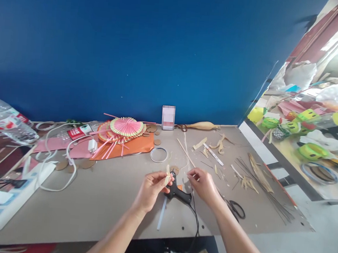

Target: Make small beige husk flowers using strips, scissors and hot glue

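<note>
My left hand (pixel 155 187) pinches a small pale strip of dried husk (pixel 168 174) upright between thumb and fingers. Just right of it, my right hand (pixel 202 183) has its thumb and fingertips pressed together; whatever is in them is too small to make out. Between and below both hands lies a black hot glue gun (pixel 183 196), its cord running to the table's front edge. A translucent glue stick (pixel 162 214) sticks out of it towards me. Black-handled scissors (pixel 237 209) rest beside my right forearm, partly hidden by it.
Husk pieces (pixel 221 142), thin dark stems (pixel 266 187) and a marker-like white stick (pixel 213 154) lie to the right. A tape ring (pixel 159 154), pink paper fans (pixel 127 126) and a white power strip (pixel 16 198) are leftward. A small framed card (pixel 168 118) leans against the blue wall.
</note>
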